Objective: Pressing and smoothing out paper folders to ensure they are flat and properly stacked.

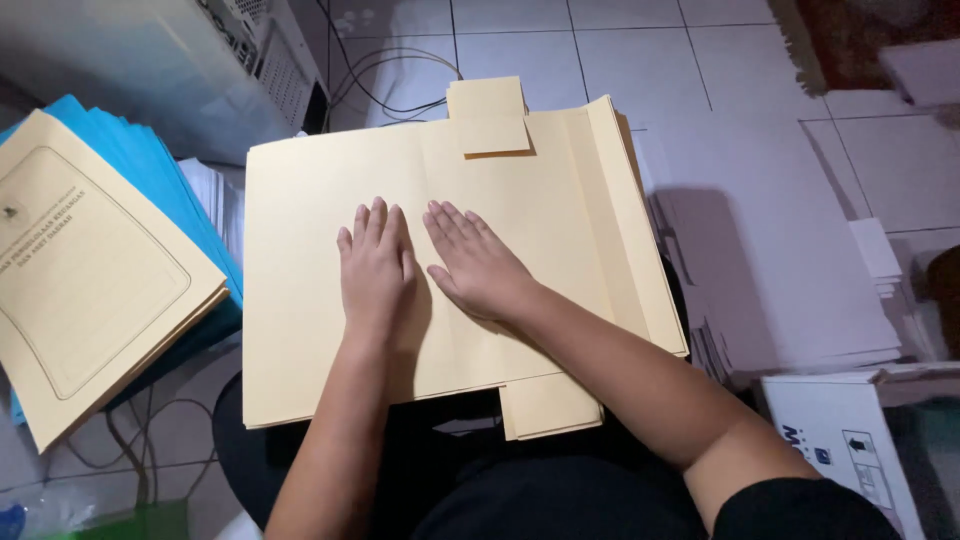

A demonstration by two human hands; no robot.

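An opened cream paper folder (300, 300) lies flat across my lap, with a flap at its far edge (487, 115) and another at its near edge (550, 405). My left hand (375, 265) and my right hand (478, 265) rest side by side, palms down and fingers spread, pressing near the folder's centre crease. Neither hand holds anything. More cream folders lie stacked under the right edge (640, 240).
On the left lies a stack of cream printed folders (90, 280) over blue folders (190, 200). A pile of white sheets (780, 290) sits on the tiled floor at right, with a white cardboard box (840, 440) near it. Cables (385, 85) trail behind, beside a computer case (255, 50).
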